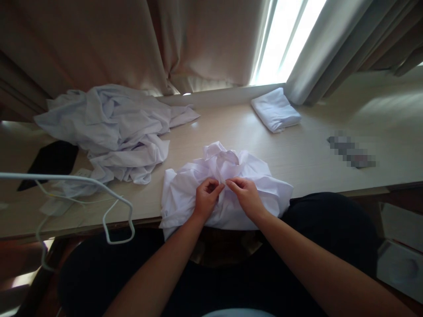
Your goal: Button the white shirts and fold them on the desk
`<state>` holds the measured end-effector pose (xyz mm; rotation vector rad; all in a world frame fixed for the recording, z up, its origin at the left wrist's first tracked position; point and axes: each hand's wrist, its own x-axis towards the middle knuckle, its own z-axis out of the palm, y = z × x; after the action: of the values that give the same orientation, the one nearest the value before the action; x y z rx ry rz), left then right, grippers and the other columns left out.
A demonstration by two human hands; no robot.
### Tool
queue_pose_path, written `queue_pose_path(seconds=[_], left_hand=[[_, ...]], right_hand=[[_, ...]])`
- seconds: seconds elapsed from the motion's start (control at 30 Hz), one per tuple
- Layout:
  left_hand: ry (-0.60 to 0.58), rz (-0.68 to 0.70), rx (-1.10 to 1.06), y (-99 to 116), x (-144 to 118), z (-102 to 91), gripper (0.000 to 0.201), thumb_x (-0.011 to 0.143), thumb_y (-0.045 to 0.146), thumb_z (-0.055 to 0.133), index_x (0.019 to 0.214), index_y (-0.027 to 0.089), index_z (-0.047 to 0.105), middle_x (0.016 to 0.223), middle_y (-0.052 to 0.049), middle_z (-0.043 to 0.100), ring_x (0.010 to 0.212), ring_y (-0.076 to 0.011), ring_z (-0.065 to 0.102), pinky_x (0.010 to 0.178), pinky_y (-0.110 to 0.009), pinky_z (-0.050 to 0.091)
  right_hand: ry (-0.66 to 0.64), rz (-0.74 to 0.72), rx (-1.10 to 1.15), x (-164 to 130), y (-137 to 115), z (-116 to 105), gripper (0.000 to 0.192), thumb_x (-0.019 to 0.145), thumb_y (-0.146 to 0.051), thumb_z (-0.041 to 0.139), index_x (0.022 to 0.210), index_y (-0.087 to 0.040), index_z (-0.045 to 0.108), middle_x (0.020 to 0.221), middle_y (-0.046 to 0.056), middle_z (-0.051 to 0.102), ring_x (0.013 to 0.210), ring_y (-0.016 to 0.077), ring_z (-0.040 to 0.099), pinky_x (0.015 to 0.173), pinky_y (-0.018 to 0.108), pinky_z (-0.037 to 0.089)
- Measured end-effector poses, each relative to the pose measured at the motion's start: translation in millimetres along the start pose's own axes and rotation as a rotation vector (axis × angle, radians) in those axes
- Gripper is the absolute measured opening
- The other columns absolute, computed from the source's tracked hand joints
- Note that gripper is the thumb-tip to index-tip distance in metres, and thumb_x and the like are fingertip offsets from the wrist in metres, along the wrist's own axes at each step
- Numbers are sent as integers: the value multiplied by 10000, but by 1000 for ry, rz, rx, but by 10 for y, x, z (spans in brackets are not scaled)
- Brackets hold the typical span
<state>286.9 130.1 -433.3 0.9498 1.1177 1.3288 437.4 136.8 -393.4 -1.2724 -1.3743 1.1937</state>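
Note:
A white shirt lies bunched at the table's front edge, its collar standing up toward the far side. My left hand pinches the cloth just below the collar, thumb against curled fingers. Close beside it, my right hand pinches the same shirt between thumb and fingertips. The two sets of fingertips nearly meet at the shirt's middle. Whatever small part lies between them is too small to make out.
A heap of white cloth covers the left of the table, by a black item. A white hanger juts in at front left. A folded white cloth lies at the back, a blurred object at right.

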Motion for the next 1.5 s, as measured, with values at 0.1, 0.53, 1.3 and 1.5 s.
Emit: queue_pose_path(seconds=[0.1, 0.53, 1.3, 1.5], left_hand=[[-5, 1, 9, -12, -10, -1, 273, 769, 344, 788, 799, 158, 591, 599, 55, 503, 461, -52, 393, 439, -181, 296], [-27, 115, 156, 38, -33, -16, 190, 847, 336, 706, 891, 158, 657, 719, 1, 590, 571, -95, 500, 530, -202, 404], [-37, 57, 221, -2, 18, 57, 260, 857, 412, 685, 856, 172, 584, 633, 31, 523, 527, -100, 492, 491, -201, 400], [-46, 43, 230, 12, 28, 80, 263, 859, 417, 682, 877, 177, 576, 630, 32, 513, 530, -105, 486, 495, -208, 393]], right_hand=[[-80, 33, 42, 35, -18, -68, 247, 860, -376, 631, 908, -190, 785, 903, 37, 763, 878, 218, 669, 821, 321, 487], [-201, -73, 18, 105, 9, -113, 145, 845, -251, 659, 968, -194, 713, 936, 32, 716, 887, 176, 661, 842, 309, 513], [-72, -90, -257, 136, 77, -137, 85, 838, -228, 663, 885, -193, 724, 815, 26, 740, 758, 164, 675, 729, 284, 504], [-78, -79, -296, 138, 69, -148, 111, 849, -247, 653, 877, -198, 749, 819, 45, 756, 760, 190, 688, 728, 305, 505]])
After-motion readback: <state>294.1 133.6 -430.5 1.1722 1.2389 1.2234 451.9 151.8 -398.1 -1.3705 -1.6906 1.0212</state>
